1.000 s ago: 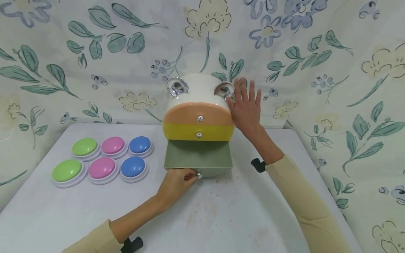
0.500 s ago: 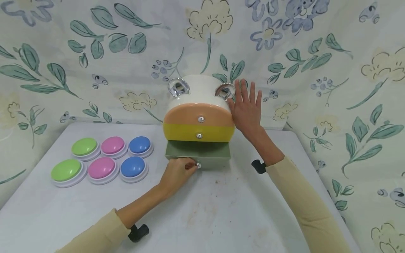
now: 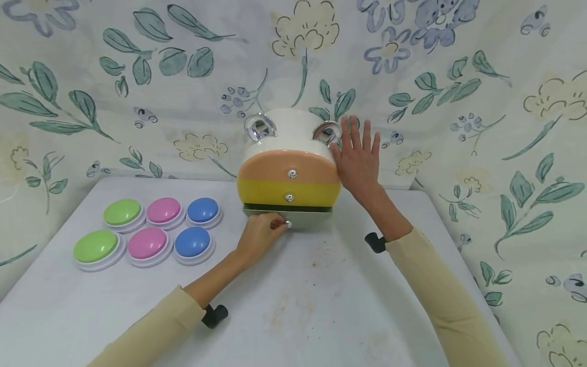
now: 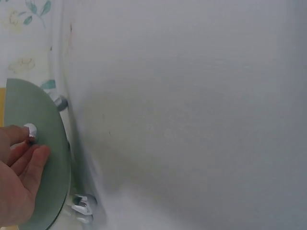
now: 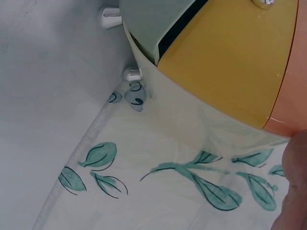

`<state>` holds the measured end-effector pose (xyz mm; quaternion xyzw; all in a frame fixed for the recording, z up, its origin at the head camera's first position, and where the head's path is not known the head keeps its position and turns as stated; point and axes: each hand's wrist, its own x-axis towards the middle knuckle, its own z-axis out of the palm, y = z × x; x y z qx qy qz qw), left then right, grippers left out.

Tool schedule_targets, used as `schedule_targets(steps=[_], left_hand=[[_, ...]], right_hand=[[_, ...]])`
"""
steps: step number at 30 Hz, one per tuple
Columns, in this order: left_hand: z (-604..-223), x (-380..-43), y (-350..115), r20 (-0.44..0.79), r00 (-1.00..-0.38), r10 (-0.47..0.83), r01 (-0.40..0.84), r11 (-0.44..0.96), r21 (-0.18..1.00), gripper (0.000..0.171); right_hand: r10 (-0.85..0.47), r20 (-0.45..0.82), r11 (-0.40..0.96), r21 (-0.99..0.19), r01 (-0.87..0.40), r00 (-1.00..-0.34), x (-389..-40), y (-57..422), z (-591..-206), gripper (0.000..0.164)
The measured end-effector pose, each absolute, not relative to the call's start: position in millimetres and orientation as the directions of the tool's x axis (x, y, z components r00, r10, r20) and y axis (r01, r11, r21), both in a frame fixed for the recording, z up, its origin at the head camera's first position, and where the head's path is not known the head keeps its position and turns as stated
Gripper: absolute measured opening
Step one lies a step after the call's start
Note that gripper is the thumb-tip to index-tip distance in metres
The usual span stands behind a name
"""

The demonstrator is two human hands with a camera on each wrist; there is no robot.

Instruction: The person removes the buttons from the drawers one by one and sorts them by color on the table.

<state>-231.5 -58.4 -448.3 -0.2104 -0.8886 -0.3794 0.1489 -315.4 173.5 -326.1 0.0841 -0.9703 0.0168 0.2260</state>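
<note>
A small rounded chest of drawers [image 3: 292,130] stands at the back of the table, with a white body, an orange drawer [image 3: 266,165] on top and a yellow drawer [image 3: 261,191] below. Its lowest, green drawer [image 3: 312,220] sticks out slightly, a dark gap showing above its front. My left hand [image 3: 259,238] pinches the silver knob [image 3: 288,224] of that drawer; the left wrist view shows the fingertips at the knob [image 4: 30,130]. Against the chest's right side rests my right hand [image 3: 359,165], fingers straight and pointing up. Only its edge appears in the right wrist view.
On the left of the white table [image 3: 348,306] stand several dome buttons in two rows: green [image 3: 95,246], pink [image 3: 148,242] and blue [image 3: 192,241]. Two shiny ring-like parts [image 3: 260,127] top the chest. Floral cloth [image 3: 192,102] hangs right behind it.
The green drawer has slid back into the chest, from far out to just slightly out. My left hand has moved away from me with its knob. The right hand has stayed in place.
</note>
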Motion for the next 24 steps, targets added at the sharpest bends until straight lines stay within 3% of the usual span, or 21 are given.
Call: schedule_targets(steps=[14, 24], left_hand=[[-450.1, -246.5, -55.2, 0.414, -0.871, 0.265, 0.481, 0.633, 0.606, 0.007], [-429.6, -232.4, -84.6, 0.292, -0.909, 0.296, 0.413, 0.729, 0.546, 0.028]], right_hand=[[-0.155, 0.454, 0.983, -0.016, -0.181, -0.878, -315.9, 179.1, -328.6, 0.064], [-0.148, 0.487, 0.977, -0.065, -0.204, -0.861, -317.0, 188.3, -335.2, 0.058]])
